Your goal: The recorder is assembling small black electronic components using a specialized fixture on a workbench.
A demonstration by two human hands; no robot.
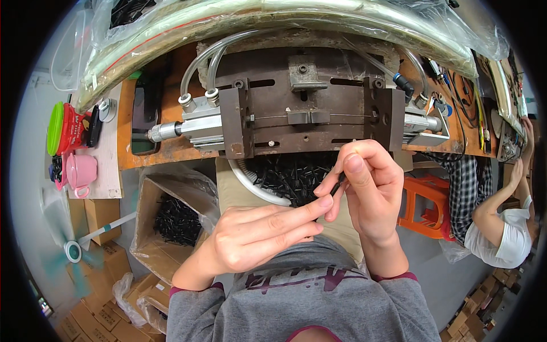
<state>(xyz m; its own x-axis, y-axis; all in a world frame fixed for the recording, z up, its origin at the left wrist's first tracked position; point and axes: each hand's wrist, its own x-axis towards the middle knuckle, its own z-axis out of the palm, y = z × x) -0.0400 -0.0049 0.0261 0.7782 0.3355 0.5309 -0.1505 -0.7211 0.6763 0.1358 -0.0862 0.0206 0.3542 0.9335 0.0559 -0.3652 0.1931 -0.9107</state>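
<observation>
My right hand (369, 191) pinches a small, thin black part (340, 181) between thumb and fingertips. My left hand (256, 236) meets it from the left, its fingers closed together around the lower end, where a bit of black shows under the fingertips. The part's exact kind is too small to make out. Just beyond both hands, a white-rimmed basin (259, 189) lies in front of me, heaped with black parts (293, 174) of similar look. Behind it stands a brown metal fixture (305, 128) with a small split block (308, 117) at its middle.
Air cylinders (202, 128) with clear hoses flank the fixture. A cardboard box (159, 248) at left holds more black parts. A pink cup (81, 171) and a phone-like black slab (146, 114) lie left. Rightward are an orange stool (424, 208) and another person (504, 236) working.
</observation>
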